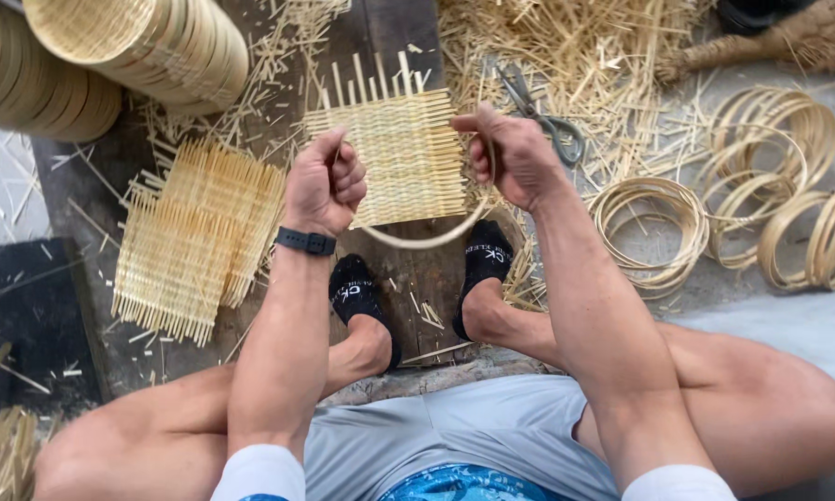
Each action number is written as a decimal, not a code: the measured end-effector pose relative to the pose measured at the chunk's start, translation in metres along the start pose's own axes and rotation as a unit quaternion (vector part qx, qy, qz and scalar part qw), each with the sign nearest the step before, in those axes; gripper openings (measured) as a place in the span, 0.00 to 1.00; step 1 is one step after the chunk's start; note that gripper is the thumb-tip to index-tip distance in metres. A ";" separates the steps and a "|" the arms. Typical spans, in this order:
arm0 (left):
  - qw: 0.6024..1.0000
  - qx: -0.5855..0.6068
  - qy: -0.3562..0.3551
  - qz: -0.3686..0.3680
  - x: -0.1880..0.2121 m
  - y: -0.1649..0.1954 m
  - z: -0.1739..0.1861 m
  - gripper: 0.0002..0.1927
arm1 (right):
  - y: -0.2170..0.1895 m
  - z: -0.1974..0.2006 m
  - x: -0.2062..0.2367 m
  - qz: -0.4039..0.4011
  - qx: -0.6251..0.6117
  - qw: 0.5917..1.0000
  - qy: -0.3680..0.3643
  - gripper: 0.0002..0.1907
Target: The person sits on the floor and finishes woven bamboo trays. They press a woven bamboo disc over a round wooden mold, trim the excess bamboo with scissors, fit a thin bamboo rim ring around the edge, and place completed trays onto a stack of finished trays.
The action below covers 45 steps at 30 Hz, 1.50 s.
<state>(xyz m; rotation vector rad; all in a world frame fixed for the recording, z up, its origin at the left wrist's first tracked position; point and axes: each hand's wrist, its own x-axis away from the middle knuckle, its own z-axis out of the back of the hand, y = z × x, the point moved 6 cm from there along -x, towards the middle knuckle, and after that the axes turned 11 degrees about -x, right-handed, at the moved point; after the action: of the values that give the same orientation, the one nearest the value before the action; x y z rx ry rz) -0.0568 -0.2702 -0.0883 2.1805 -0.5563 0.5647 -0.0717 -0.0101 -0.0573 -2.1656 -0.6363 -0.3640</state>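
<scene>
Both bare forearms reach forward and down from white sleeves, running between the bent knees, well apart at the elbows and closer at the wrists. The left hand is curled into a loose fist, knuckles up, thumb pressed against the index finger, with a dark band on its wrist. The right hand is also closed, its back turned to the camera, wrist bent slightly inward, level with the left.
</scene>
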 end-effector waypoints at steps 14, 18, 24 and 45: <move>0.998 -0.034 0.056 0.001 -0.029 -0.001 0.027 0.19 | 0.043 0.024 -0.049 0.022 -0.130 0.991 0.005 0.20; 0.998 -0.021 0.052 -0.028 -0.032 0.005 0.032 0.19 | 0.031 0.023 -0.050 0.046 0.030 0.998 0.002 0.12; 0.943 -0.187 0.232 -0.148 -0.053 0.012 0.079 0.08 | 0.039 0.031 -0.079 0.095 0.261 0.948 0.155 0.14; 0.789 -0.506 0.335 -0.092 -0.090 -0.010 0.150 0.12 | 0.071 0.035 -0.121 0.163 0.495 0.823 0.225 0.08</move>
<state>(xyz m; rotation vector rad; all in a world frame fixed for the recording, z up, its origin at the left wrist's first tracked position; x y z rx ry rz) -0.0920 -0.3637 -0.2316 0.8930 -0.1552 0.6685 -0.1310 -0.0579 -0.1796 -1.0812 -0.0968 -0.2534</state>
